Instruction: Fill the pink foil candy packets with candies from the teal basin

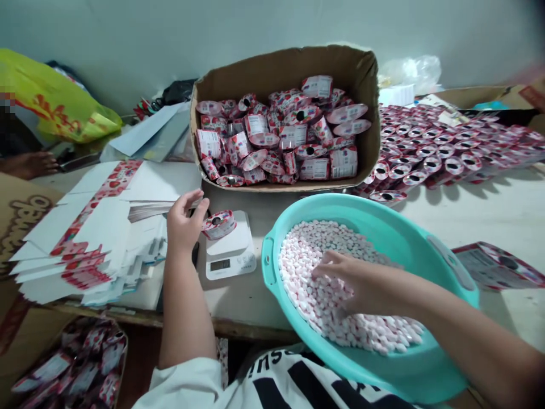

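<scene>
My left hand (185, 218), thumb and fingers apart, is raised just left of a small strawberry-printed carton (220, 226). The carton has a round hole in its upper face and rests on a white digital kitchen scale (231, 266). I cannot tell whether the fingertips touch it. My right hand (347, 281) dips into small white-and-pink candies (310, 250) in a turquoise plastic basin (409, 241). Its fingers curl round some candies, the tips partly buried among them.
Behind the scale stands a cardboard box (283, 186) of similar cartons. Many more cartons (443, 150) are stacked at right, one flattened carton (498, 264) nearer. Flat printed sheets (97, 216) lie left. Another person's hand (29, 165) is at far left. A carton-filled box (121, 363) sits below.
</scene>
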`<state>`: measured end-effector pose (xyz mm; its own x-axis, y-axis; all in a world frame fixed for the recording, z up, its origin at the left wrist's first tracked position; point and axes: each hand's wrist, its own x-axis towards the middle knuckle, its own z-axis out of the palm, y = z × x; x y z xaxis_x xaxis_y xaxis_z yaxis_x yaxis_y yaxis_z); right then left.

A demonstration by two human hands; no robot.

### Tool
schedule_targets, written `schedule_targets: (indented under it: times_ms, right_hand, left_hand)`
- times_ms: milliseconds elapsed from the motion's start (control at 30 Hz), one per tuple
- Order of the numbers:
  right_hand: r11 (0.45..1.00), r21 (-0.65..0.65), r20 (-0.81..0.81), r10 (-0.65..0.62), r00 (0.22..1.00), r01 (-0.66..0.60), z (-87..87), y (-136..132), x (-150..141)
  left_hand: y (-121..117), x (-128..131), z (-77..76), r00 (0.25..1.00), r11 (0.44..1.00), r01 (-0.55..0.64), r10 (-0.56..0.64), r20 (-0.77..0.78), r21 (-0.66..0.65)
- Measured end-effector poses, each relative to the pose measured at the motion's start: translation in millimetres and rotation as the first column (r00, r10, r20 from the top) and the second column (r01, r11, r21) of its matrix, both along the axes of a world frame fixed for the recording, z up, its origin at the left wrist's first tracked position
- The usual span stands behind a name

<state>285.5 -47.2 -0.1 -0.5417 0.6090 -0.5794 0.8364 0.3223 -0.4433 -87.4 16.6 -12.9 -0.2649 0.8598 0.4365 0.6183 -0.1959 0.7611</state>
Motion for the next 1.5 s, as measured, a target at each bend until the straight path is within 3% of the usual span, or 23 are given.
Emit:
schedule_targets:
  times_ms: [33, 100, 133, 200, 267, 367, 467, 600, 667, 733, 767, 833, 900, 967, 1033, 1100, 1167, 1233, 1300, 1433, 1500]
  right_hand:
    - [1.0, 0.003, -0.005, 0.008, 1.0, -0.008, 0.4, 1, -1]
    - [0.999, 0.022, -0.033, 0.038, 0.999, -0.037, 0.4, 2, -3]
    - [0.998, 0.03, -0.045, 0.054, 0.997, -0.053, 0.5, 1, -3]
    - [0.998, 0.017, -0.04, 0.058, 0.998, -0.057, 1.9, -2, -3]
    - [0.999, -0.008, -0.012, 0.04, 0.999, -0.04, 5.9, -5, -2]
    - [0.987, 0.138, -0.063, 0.09, 0.994, -0.08, 16.7, -4, 3]
    - [0.942, 0.318, -0.071, 0.137, 0.988, -0.107, 23.8, 8, 10]
    - [0.987, 0.126, 0.067, 0.094, 0.993, -0.102, 9.6, 23, 7]
    - [0.993, 0.038, 0.06, 0.106, 0.993, -0.109, -0.8, 22, 0]
    - [0.992, 0.005, 0.002, 0.13, 0.992, -0.13, -6.1, 16, -5]
    - [0.988, 0.001, -0.031, 0.152, 0.988, -0.152, -6.3, 12, -5]
    - [0.977, -0.009, -0.089, 0.213, 0.973, -0.214, -3.4, 5, -1]
    - [0.963, -0.014, -0.126, 0.265, 0.956, -0.269, 0.8, -1, 9]
    - [0.954, -0.016, -0.152, 0.293, 0.944, -0.299, 3.7, -8, 19]
    - [0.953, -0.012, -0.172, 0.295, 0.94, -0.302, 5.0, -14, 28]
    - [0.961, -0.007, -0.172, 0.27, 0.947, -0.276, 5.7, -18, 31]
    - [0.972, -0.013, -0.143, 0.231, 0.963, -0.235, 6.0, -20, 30]
    - [0.977, -0.018, -0.093, 0.209, 0.973, -0.212, 5.7, -19, 25]
    - [0.982, -0.003, -0.051, 0.189, 0.981, -0.19, 4.7, -18, 19]
    - [0.99, 0.03, -0.024, 0.138, 0.99, -0.137, 3.6, -15, 9]
    - [0.995, 0.018, 0.003, 0.099, 0.995, -0.099, 7.6, -12, 9]
  left_hand:
    - [14, 6, 9.5, 0.992, 0.999, -0.036, 0.037, -0.117, 0.009]
    - [49, 20, 28.2, 0.908, 0.998, -0.034, 0.006, -0.419, -0.058]
    - [67, 29, 36.0, 0.832, 0.988, -0.048, -0.041, -0.553, -0.146]
    - [99, 46, 46.0, 0.61, 0.916, -0.124, -0.233, -0.757, -0.381]
    - [119, 59, 48.8, 0.481, 0.869, -0.163, -0.343, -0.807, -0.467]
    - [125, 67, 46.8, 0.372, 0.862, -0.168, -0.394, -0.841, -0.478]
    - [118, 68, 48.0, 0.294, 0.877, -0.164, -0.393, -0.871, -0.451]
    - [103, 71, 59.0, 0.228, 0.924, -0.15, -0.314, -0.922, -0.352]
    - [86, 74, 66.5, 0.264, 0.955, -0.109, -0.24, -0.934, -0.276]
    - [61, 79, 72.8, 0.43, 0.979, -0.045, -0.162, -0.888, -0.2]
    - [46, 83, 74.6, 0.56, 0.988, -0.017, -0.117, -0.82, -0.152]
    - [14, 96, 74.1, 0.831, 1.0, 0.026, -0.028, -0.555, -0.011]
    - [-14, 114, 67.4, 0.982, 0.99, 0.098, -0.079, -0.17, 0.106]
    - [-34, 136, 56.1, 0.973, 0.986, 0.125, -0.144, 0.179, 0.11]
    - [-43, 159, 43.9, 0.885, 0.966, 0.254, -0.215, 0.413, -0.043]
    - [-46, 178, 34.4, 0.744, 0.867, 0.466, -0.275, 0.608, -0.178]
    - [-46, 189, 28.7, 0.605, 0.758, 0.618, -0.287, 0.743, -0.21]
    - [-45, 192, 24.6, 0.557, 0.729, 0.653, -0.28, 0.782, -0.204]
    - [-45, 192, 19.8, 0.609, 0.751, 0.621, -0.284, 0.74, -0.224]
    - [-44, 191, 9.7, 0.811, 0.791, 0.52, -0.34, 0.477, -0.321]
    - [-46, 193, 8.4, 0.836, 0.783, 0.531, -0.421, 0.351, -0.325]
